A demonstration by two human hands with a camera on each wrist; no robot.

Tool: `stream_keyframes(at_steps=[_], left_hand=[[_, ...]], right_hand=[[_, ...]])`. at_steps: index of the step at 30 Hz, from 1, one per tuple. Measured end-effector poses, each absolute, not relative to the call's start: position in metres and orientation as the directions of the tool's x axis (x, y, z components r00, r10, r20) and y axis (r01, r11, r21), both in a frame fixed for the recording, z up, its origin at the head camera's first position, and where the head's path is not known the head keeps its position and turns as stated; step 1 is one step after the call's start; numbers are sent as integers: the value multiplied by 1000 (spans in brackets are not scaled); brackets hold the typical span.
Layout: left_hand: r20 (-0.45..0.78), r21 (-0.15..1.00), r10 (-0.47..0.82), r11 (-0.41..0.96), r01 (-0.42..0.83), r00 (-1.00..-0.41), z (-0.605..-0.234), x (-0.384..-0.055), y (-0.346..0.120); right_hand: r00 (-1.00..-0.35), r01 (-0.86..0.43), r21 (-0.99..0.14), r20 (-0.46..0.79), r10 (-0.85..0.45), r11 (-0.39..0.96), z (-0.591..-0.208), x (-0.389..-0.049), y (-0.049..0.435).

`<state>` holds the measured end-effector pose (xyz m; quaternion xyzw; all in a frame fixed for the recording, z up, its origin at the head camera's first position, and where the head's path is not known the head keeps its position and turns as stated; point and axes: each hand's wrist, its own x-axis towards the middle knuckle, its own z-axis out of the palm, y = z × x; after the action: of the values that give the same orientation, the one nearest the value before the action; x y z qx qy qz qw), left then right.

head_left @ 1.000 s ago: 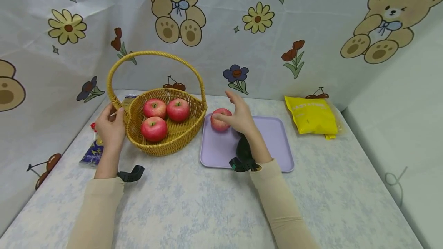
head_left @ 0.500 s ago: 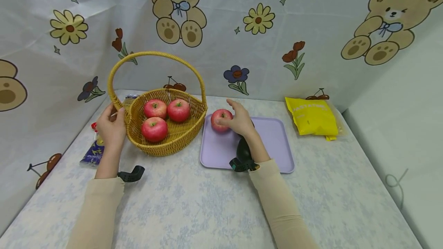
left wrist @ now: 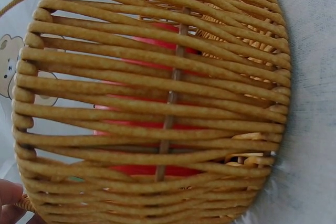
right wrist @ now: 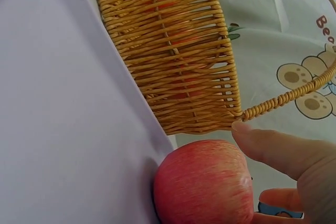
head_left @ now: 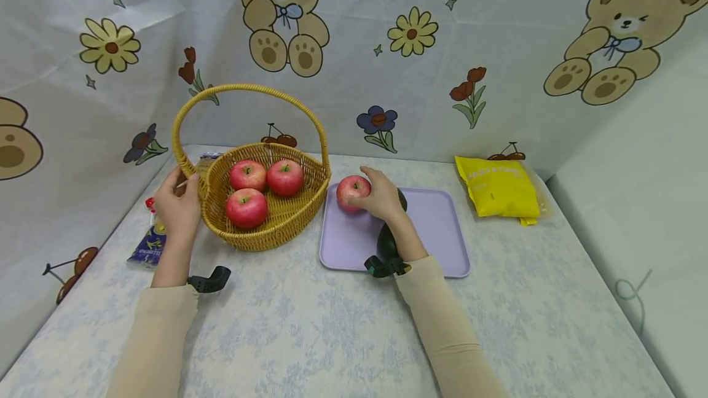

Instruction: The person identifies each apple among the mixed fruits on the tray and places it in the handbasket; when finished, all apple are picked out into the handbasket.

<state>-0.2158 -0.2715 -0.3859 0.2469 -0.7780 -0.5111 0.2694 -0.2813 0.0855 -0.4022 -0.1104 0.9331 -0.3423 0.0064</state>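
Note:
In the head view my left hand (head_left: 178, 201) grips the yellow wicker basket (head_left: 271, 238) at the left foot of its handle. Several fingers are hidden behind it. Three red apples (head_left: 246, 207) lie inside. My right hand (head_left: 383, 196) is spread around another red apple (head_left: 351, 192) at the far left corner of the lilac tray (head_left: 354, 250). Seen from the right wrist, the thumb stands slightly off this apple (right wrist: 205, 182), while fingers (right wrist: 281, 199) lie close along its side. Something dark green and rounded (head_left: 387, 242) lies on the tray, partly hidden by my right forearm.
A yellow packet (head_left: 498, 186) lies at the back right beside a clear bag. Left of the basket is a blue packet (head_left: 148, 247), partly behind my left hand. A printed cloth wall (head_left: 343, 48) rises along the table's back edge.
My right hand has come down around the apple on the tray, its fingers drawing nearer to it. The left hand and the basket stay where they were.

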Motion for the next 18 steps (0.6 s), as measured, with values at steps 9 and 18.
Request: stream_keyframes(at_steps=[9,18], left_hand=[[194,923,-655,374,-91,-730,-388,-216,-271],[195,922,-658,377,-93,-727,-388,-216,-272]], right_hand=[[-974,-212,-549,53,-220,808,-406,-280,79],[-974,-213,-522,44,-223,826,-408,-278,77]])
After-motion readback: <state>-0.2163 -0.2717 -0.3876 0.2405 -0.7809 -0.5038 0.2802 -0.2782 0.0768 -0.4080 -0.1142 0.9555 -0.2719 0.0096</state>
